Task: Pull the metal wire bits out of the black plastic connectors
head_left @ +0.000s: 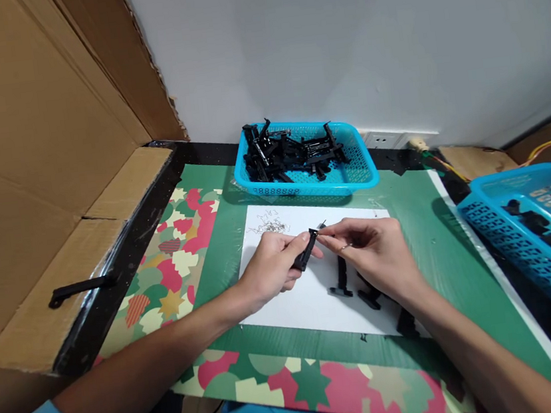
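Above the white sheet (pixel 288 305), my left hand (pixel 271 260) is closed around a small black plastic part (pixel 304 256), held at a slant. The fingertips of my right hand (pixel 374 248) are pinched at the upper end of that part; what they grip is too small to make out. A small pile of thin metal pieces (pixel 270 226) lies on the sheet beyond my left hand. Several black parts lie under and beside my right hand, one of them a long black piece (pixel 342 279) with a wider foot.
At the back stands a blue basket (pixel 314 192) filled with black parts. Another blue basket (pixel 520 237) with black parts stands at the right. A single black part (pixel 82 288) lies on cardboard at the left. Wall sockets (pixel 382 140) and wires are behind.
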Tool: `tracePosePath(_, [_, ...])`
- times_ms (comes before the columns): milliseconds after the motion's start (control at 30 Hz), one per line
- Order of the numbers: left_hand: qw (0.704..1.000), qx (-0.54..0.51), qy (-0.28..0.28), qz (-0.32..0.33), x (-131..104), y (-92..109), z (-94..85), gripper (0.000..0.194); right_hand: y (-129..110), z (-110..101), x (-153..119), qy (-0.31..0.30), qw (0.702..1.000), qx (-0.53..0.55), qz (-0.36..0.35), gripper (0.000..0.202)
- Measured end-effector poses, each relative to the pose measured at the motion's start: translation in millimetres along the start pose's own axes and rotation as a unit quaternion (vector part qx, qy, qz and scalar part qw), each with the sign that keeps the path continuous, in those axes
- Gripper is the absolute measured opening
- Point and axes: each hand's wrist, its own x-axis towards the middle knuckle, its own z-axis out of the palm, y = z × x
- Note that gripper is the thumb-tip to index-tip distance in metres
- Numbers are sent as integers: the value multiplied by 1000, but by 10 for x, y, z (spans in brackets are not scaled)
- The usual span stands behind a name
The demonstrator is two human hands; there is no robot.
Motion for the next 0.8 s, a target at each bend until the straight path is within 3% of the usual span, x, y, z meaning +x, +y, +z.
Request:
tracePosePath(167, [1000,-15,5,-20,-4,20,-7,59,31,-5,1,-4,999,-31,-17,27])
tracePosePath(300, [999,-6,-14,-44,-11,21,-34,58,39,-73,-3,-20,993,-78,-83,45])
tracePosePath(433, [997,0,-46,-63,-13,25,-79,58,32,-145,1,-58,976,-130,-162,32])
tracePosePath(533, [995,8,-65,-75,-18,43,-102,58,31,-170,5,-74,966,-147,-201,34])
tracePosePath(800, [998,27,-61,-10,26,-3,-69,47,44,-210,5,-60,963,-165,-205,21])
